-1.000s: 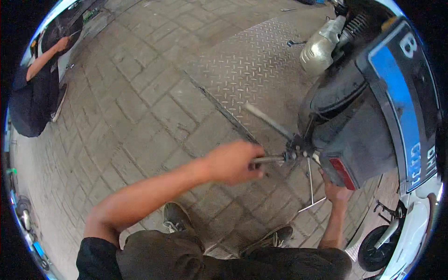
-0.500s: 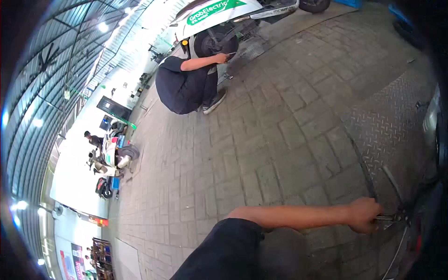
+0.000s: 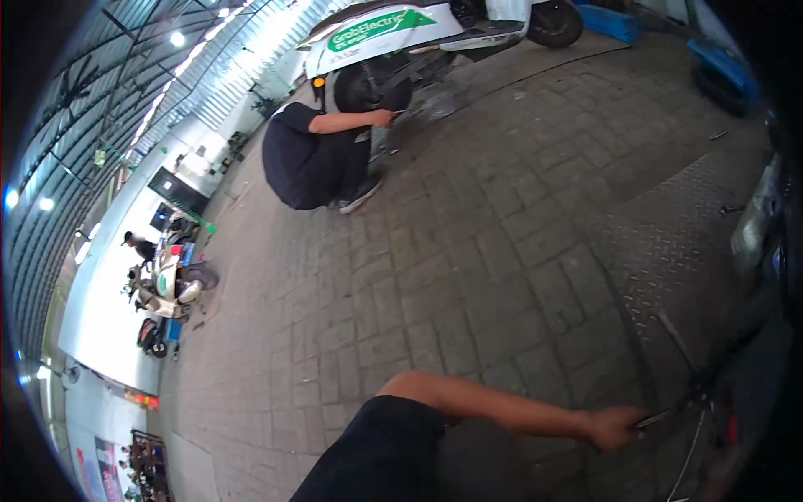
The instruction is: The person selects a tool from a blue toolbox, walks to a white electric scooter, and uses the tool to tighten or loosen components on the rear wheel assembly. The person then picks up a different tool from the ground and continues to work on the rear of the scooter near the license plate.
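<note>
My left hand [image 3: 613,427] reaches out to the lower right and is closed on a thin metal tool [image 3: 661,414]. The tool's tip points at the underside of a dark scooter [image 3: 774,276] that is cut off by the right edge. A thin metal stand leg [image 3: 693,456] hangs just past the hand. My left arm, in a black sleeve, runs in from the lower middle. My right hand is out of the picture.
A metal checker plate [image 3: 669,243] lies on the brick paving under the dark scooter. A person in black [image 3: 309,159] crouches at a white and green scooter [image 3: 393,33] at the top. More scooters [image 3: 167,284] stand far left. Blue objects [image 3: 723,75] sit top right.
The view has swung left and up, away from the dark scooter toward the open yard. My left hand stays on the tool; my right hand has dropped out of sight.
</note>
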Available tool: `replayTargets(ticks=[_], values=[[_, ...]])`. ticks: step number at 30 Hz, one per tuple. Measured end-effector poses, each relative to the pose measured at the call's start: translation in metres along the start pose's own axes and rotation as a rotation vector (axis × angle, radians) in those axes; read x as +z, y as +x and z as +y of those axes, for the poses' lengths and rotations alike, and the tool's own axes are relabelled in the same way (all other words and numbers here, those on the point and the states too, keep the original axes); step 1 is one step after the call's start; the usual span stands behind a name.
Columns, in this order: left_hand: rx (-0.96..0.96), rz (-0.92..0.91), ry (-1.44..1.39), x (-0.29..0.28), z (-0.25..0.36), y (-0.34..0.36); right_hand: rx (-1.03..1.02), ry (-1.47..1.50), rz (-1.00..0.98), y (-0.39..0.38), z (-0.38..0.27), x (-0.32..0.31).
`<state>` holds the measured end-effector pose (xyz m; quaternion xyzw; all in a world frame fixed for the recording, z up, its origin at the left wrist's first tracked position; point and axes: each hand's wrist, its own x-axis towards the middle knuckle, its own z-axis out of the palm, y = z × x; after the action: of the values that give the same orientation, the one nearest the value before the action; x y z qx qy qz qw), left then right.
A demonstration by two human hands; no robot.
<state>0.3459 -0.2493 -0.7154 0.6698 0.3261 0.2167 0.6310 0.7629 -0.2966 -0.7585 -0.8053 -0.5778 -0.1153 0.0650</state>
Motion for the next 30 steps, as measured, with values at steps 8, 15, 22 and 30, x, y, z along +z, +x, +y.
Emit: replayTargets(ticks=[8,15,22,30], values=[[-0.199,0.038,0.004,0.009,0.025,-0.018,-0.09,0.255,0.133,-0.004,-0.025,0.01],[-0.228,0.023,0.006,0.013,0.03,-0.014,-0.273,0.153,0.253,0.003,-0.029,-0.002],[-0.187,-0.329,0.334,-0.19,0.066,0.011,-0.105,0.173,-0.09,-0.015,-0.056,-0.017],[-0.232,-0.031,0.3,-0.133,0.036,-0.026,-0.081,0.308,-0.105,-0.027,-0.098,-0.029]])
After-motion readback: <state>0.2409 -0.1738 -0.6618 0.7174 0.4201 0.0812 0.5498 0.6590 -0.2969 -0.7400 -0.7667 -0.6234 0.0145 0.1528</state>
